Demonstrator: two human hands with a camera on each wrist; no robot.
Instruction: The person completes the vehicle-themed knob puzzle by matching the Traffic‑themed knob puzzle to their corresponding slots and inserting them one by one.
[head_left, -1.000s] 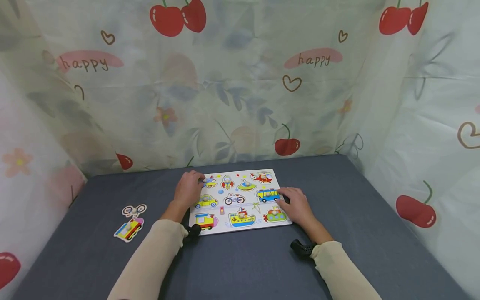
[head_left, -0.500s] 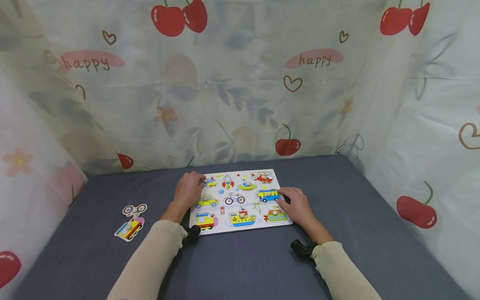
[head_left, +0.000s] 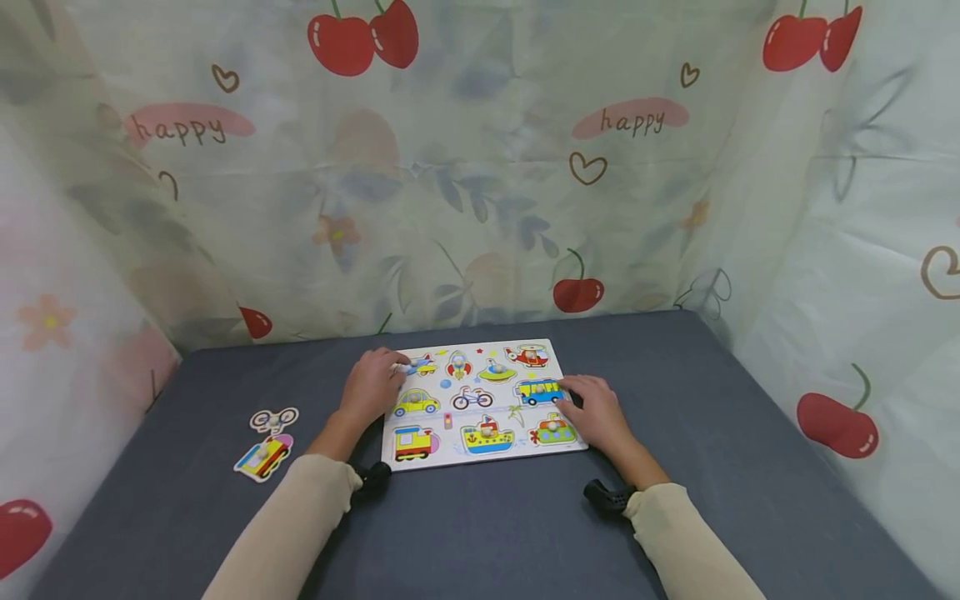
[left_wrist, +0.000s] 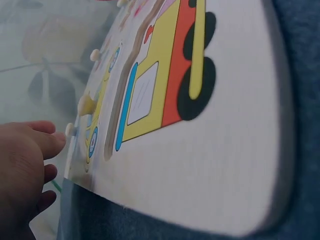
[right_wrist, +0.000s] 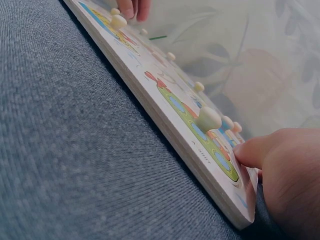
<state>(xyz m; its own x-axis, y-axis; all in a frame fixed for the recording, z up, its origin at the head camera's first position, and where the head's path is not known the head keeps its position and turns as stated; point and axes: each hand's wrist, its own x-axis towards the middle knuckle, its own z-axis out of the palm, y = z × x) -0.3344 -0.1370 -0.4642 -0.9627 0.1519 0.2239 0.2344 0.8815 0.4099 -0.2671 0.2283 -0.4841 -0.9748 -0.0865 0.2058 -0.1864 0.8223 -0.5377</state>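
Note:
A white puzzle board (head_left: 495, 343) with vehicle pictures lies on the table. Knobbed pieces fill most spots, among them a yellow car (head_left: 417, 403), a blue bus (head_left: 540, 392) and a ship (head_left: 487, 437). The bicycle and train spots show pictures without knobs. My left hand (head_left: 370, 387) is at the board's upper left corner beside the plane piece (head_left: 422, 365), fingers loosely bent; in the left wrist view a fingertip is close to a small knob (left_wrist: 71, 129). My right hand (head_left: 596, 408) holds the board's right edge, thumb on its face beside the bus.
A bicycle piece (head_left: 273, 421) and a train piece (head_left: 264, 457) lie on the dark grey table (head_left: 480, 533), left of the board. Behind and at both sides hang patterned curtains (head_left: 465, 208). Black wrist devices sit on both wrists.
My left hand has drawn back slightly to the left from the plane piece, its forearm shifting left too. The right hand stays on the board's edge, and the view has shifted a little.

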